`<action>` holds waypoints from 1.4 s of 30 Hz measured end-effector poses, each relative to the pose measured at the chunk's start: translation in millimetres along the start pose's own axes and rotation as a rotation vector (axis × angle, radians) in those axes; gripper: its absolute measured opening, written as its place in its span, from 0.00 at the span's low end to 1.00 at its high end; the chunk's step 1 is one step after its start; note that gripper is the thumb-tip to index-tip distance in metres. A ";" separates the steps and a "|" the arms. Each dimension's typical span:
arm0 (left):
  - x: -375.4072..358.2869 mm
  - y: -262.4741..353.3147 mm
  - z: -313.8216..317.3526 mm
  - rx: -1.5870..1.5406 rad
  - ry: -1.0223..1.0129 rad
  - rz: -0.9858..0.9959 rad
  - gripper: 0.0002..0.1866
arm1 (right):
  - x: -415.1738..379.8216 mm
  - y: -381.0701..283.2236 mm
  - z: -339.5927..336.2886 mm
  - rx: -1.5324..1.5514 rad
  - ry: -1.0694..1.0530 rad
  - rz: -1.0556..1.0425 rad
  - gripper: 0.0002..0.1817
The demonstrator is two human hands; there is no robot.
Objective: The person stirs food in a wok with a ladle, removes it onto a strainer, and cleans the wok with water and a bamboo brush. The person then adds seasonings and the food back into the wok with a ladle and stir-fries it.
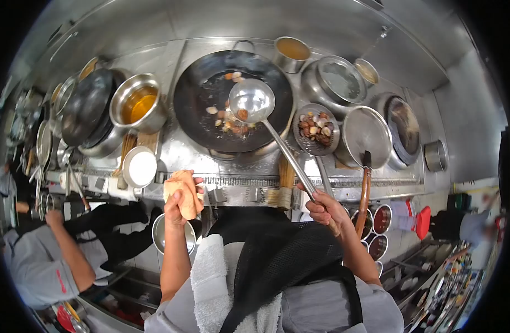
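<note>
My right hand (pixel 327 210) is closed round the handle of a long steel ladle (pixel 252 100). The ladle's bowl hangs over a large black wok (pixel 196 119), which has scattered pale and orange-brown food pieces (pixel 236 126) in it. In my left hand (pixel 176 207) is a folded orange cloth (pixel 184 193), gripped in front of the stove edge, below and left of the wok. Right of the wok, a perforated skimmer (pixel 302 145) holds several brown and whitish pieces (pixel 316 129).
Left of the wok stand a pot of amber liquid (pixel 137 105) and a white-filled bowl (pixel 142 168). A mesh strainer (pixel 367 130), a lidded-looking steel pot (pixel 341 80) and a brown-liquid container (pixel 292 51) are on the right. A co-worker (pixel 49 258) stands at left.
</note>
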State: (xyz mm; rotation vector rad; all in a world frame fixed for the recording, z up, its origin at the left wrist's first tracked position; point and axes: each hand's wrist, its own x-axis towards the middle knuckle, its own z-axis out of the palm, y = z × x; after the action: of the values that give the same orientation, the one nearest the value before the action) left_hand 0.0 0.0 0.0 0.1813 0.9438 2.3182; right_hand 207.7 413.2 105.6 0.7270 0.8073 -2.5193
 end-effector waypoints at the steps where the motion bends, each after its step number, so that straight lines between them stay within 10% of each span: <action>1: 2.3 3.6 -2.4 -0.002 -0.026 0.001 0.54 | -3.5 4.5 3.0 0.004 0.004 -0.050 0.28; 25: 18.3 -19.8 69.6 0.103 -0.014 -0.106 0.43 | -33.2 3.9 -127.2 -0.287 0.576 -0.504 0.06; 29: 16.1 -18.0 71.7 0.163 -0.014 -0.124 0.46 | -17.2 22.0 -117.4 -0.727 0.796 -0.596 0.13; 31: 15.4 -15.0 78.1 0.180 -0.030 -0.131 0.46 | 3.9 38.8 -134.6 -1.136 0.958 -0.804 0.31; 42: 25.4 -58.3 97.9 0.492 0.034 -0.100 0.31 | 39.1 116.5 -147.6 -1.349 1.062 -0.742 0.37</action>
State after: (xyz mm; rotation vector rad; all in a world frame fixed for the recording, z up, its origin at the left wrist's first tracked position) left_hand 42.3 104.5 30.3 0.2882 1.4930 1.9667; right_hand 288.0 409.0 -68.8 1.2499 3.0211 -1.0857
